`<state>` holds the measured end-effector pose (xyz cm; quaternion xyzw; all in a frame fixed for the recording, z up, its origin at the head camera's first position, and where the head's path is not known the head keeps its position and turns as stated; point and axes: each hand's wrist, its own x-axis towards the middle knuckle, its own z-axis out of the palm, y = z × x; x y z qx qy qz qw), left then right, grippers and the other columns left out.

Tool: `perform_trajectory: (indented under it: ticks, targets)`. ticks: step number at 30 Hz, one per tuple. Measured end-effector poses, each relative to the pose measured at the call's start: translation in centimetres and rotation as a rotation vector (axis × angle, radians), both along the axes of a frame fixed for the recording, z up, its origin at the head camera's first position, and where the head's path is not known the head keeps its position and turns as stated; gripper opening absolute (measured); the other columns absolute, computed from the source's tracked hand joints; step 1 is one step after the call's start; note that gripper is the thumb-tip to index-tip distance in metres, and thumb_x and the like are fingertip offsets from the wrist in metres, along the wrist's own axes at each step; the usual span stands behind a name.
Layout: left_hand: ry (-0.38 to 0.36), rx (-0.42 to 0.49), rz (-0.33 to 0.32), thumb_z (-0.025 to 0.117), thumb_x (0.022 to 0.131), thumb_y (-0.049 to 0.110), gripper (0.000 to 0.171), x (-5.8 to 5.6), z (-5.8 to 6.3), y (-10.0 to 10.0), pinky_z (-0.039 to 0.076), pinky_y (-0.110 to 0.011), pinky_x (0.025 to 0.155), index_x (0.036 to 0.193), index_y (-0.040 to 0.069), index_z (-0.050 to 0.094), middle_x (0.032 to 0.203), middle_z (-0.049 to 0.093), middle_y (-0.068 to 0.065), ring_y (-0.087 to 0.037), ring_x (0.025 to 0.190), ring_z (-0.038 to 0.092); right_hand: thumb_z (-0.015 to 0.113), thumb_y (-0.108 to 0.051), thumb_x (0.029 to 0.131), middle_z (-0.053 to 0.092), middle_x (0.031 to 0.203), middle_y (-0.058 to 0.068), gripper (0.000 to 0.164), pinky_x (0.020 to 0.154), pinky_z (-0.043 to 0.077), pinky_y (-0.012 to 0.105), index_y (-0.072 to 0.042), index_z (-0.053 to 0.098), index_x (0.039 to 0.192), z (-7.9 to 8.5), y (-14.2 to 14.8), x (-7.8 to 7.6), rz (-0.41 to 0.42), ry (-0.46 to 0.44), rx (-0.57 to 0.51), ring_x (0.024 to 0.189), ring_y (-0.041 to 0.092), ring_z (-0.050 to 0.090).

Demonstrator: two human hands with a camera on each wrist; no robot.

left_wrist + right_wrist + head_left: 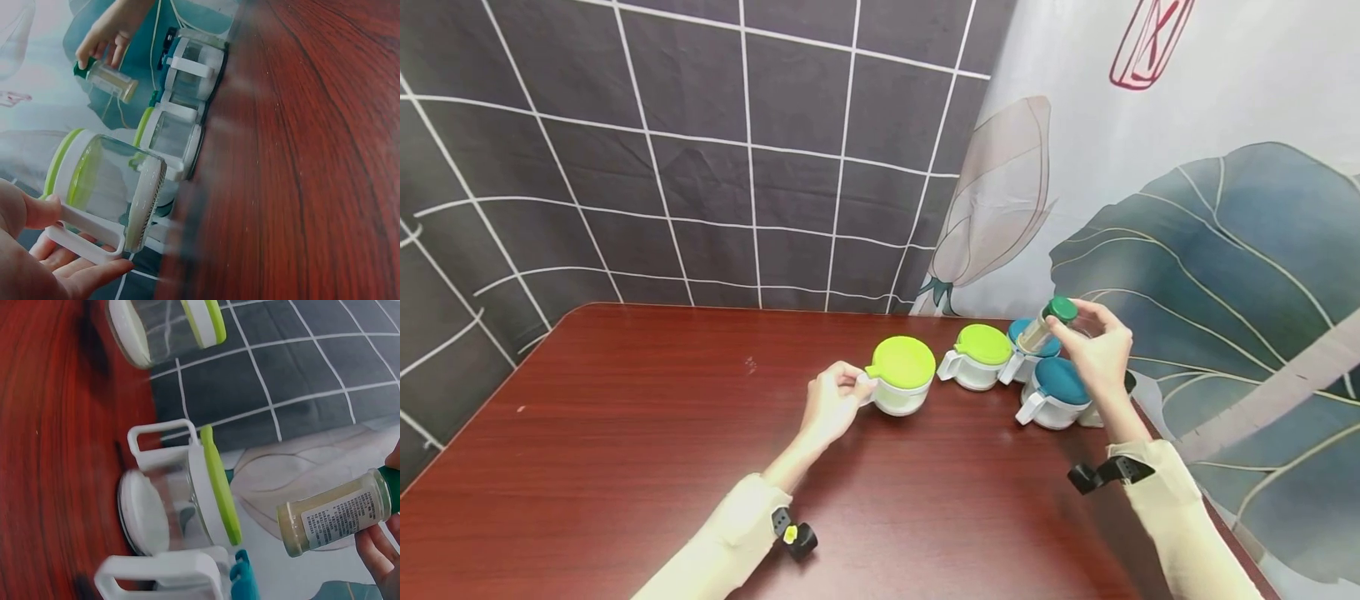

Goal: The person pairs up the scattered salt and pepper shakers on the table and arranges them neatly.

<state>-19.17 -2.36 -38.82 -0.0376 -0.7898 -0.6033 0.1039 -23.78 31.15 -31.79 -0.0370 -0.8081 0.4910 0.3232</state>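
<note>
My left hand [835, 402] grips the white handle of a clear seasoning jar with a lime-green lid [903, 363]. In the left wrist view this jar [109, 181] hangs above the table, thumb on top of the handle and fingers beneath. My right hand [1099, 346] pinches the green cap of a small spice bottle [1037, 333], which is tilted. Pale powder and a printed label show on the bottle [334, 515] in the right wrist view. Below it stand a second lime-lidded jar [983, 346] and two blue-lidded jars [1062, 382], handles toward me.
A reddish-brown wooden table [647, 467] stretches to the left and front. Behind it hangs a dark grid-patterned cloth [700, 167], with a white leaf-printed cloth [1210, 275] at the right. Another container, partly hidden, stands behind my right wrist near the table's right edge.
</note>
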Motion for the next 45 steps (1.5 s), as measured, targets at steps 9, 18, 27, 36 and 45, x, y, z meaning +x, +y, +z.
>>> perform_trajectory:
  ticks: [9,18,27,36,45]
  targets:
    - [-0.015,-0.005,0.021,0.072,0.083,0.013,0.015,0.2,0.0,-0.9,0.057,-0.037,0.082,0.091,0.001,0.067,0.092,0.074,-0.016,-0.025,0.088,0.073,0.077,-0.007,0.077,0.062,0.085,-0.024,0.037,0.072,0.048,0.005,0.000,0.067,0.112,-0.3,-1.4,0.2,0.067,0.036,-0.036,0.079,-0.006,0.061]
    - [-0.030,0.007,0.040,0.072,0.083,0.012,0.015,0.4,0.1,-2.0,0.058,-0.034,0.080,0.092,0.001,0.067,0.093,0.074,-0.016,-0.026,0.088,0.073,0.077,-0.007,0.077,0.062,0.084,-0.026,0.037,0.071,0.048,0.006,0.000,0.068,0.111,-0.7,-2.4,0.3,0.099,0.030,-0.024,0.080,-0.005,0.059]
    - [-0.037,0.036,0.043,0.073,0.083,0.011,0.016,1.0,0.2,-2.9,0.058,-0.031,0.076,0.092,0.000,0.066,0.093,0.073,-0.018,-0.028,0.089,0.073,0.078,-0.007,0.076,0.063,0.080,-0.022,0.031,0.070,0.050,0.007,-0.004,0.070,0.106,-1.0,-3.5,0.6,0.148,0.043,-0.056,0.079,-0.002,0.059]
    - [-0.033,-0.002,0.072,0.074,0.082,0.013,0.016,1.3,0.0,-3.7,0.058,-0.035,0.079,0.092,0.001,0.067,0.094,0.074,-0.017,-0.027,0.090,0.073,0.078,-0.007,0.076,0.064,0.082,-0.021,0.032,0.073,0.052,0.010,-0.004,0.069,0.107,-1.2,-5.0,0.7,0.196,0.020,-0.080,0.080,-0.003,0.062]
    - [-0.042,-0.025,0.089,0.074,0.082,0.014,0.018,1.3,-0.2,-4.5,0.057,-0.037,0.083,0.093,0.002,0.067,0.095,0.073,-0.017,-0.027,0.091,0.072,0.077,-0.006,0.077,0.064,0.085,-0.023,0.035,0.074,0.052,0.009,0.001,0.067,0.110,-1.5,-6.1,0.7,0.233,0.011,-0.062,0.082,-0.003,0.060]
